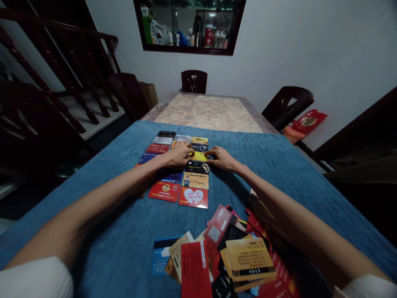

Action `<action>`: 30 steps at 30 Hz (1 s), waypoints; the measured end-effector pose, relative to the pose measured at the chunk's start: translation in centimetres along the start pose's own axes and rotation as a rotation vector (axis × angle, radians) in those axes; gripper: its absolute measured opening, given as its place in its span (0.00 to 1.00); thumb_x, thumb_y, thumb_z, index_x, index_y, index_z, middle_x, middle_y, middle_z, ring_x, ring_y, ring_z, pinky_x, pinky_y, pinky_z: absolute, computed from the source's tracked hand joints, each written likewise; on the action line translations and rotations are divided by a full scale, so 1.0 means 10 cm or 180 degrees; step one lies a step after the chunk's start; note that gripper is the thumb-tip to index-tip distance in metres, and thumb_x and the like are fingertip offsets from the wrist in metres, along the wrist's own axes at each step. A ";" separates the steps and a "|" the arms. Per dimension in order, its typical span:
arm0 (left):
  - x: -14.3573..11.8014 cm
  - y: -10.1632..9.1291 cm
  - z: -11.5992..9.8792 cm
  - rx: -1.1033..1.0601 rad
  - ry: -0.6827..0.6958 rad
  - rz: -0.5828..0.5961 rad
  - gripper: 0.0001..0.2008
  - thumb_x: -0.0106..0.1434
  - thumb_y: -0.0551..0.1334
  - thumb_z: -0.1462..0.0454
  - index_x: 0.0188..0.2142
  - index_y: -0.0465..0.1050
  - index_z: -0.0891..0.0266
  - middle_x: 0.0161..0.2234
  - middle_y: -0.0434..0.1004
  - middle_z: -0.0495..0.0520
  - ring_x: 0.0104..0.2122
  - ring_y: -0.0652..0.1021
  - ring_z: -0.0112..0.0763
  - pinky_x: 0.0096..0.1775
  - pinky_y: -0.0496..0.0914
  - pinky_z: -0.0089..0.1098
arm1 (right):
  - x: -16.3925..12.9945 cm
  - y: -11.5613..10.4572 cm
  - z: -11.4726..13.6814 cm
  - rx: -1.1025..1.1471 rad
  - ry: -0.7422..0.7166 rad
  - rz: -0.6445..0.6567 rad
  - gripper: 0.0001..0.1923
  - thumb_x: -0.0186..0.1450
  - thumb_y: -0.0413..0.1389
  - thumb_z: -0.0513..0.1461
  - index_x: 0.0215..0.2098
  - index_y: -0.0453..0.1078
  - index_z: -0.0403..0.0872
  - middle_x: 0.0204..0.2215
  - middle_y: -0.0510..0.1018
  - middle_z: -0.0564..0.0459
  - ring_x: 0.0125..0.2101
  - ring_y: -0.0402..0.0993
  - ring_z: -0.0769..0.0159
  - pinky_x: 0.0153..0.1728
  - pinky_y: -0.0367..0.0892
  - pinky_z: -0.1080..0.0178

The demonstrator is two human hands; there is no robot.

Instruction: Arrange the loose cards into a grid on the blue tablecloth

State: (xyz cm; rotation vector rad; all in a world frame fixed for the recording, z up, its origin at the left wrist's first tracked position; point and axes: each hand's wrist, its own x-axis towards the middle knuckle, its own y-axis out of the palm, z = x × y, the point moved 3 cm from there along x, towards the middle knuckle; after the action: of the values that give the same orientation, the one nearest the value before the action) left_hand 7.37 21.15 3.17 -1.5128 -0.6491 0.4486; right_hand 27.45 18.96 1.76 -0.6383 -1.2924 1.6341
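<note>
A yellow card [199, 156] lies in the right-hand column of a neat grid of cards. My left hand [179, 155] has its curled fingers on the card's left edge. At the opposite edge, my right hand [221, 158] pinches it with bent fingertips. Directly below is a black VIP card [197, 167], then an orange VIP card [195, 180] and a red card with a white heart [193, 197]. Above sits a dark card [199, 147] under a gold card [199, 140]. My left hand and forearm hide part of the middle and left columns.
A loose heap of mixed cards, with a red card [195, 269] and gold cards [251, 260] on top, lies near me. A blue cloth [124, 223] covers the near table; patterned covering [207, 109] shows beyond. Chairs [288, 105] stand around, and a railing [71, 78] is left.
</note>
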 end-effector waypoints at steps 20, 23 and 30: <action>-0.15 -0.08 -0.21 0.0129 -0.0058 -0.0290 0.15 0.65 0.53 0.66 0.48 0.73 0.64 0.48 0.70 0.64 0.50 0.68 0.49 0.50 0.63 0.48 | -0.20 -0.04 0.09 0.0134 -0.0005 -0.0409 0.19 0.62 0.58 0.38 0.52 0.74 0.44 0.44 0.79 0.44 0.44 0.72 0.57 0.47 0.64 0.59; -0.30 -0.13 -0.39 0.0230 0.0008 -0.0350 0.13 0.65 0.53 0.67 0.45 0.73 0.65 0.46 0.70 0.64 0.48 0.68 0.48 0.49 0.63 0.47 | -0.34 -0.08 0.20 0.0218 -0.0114 -0.0438 0.18 0.63 0.57 0.38 0.51 0.74 0.44 0.44 0.79 0.44 0.44 0.71 0.56 0.48 0.62 0.57; -0.74 -0.21 -0.88 0.0172 0.0154 -0.0440 0.10 0.66 0.54 0.65 0.42 0.73 0.64 0.45 0.69 0.63 0.46 0.68 0.45 0.46 0.64 0.44 | -0.75 -0.10 0.59 0.0451 -0.0359 -0.0488 0.12 0.64 0.56 0.37 0.45 0.76 0.47 0.41 0.79 0.47 0.43 0.68 0.56 0.47 0.61 0.55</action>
State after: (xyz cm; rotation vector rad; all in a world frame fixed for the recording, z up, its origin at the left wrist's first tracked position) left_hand 7.14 9.56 4.89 -1.4135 -0.6934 0.3208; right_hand 26.19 9.59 3.50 -0.3567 -1.2604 1.6364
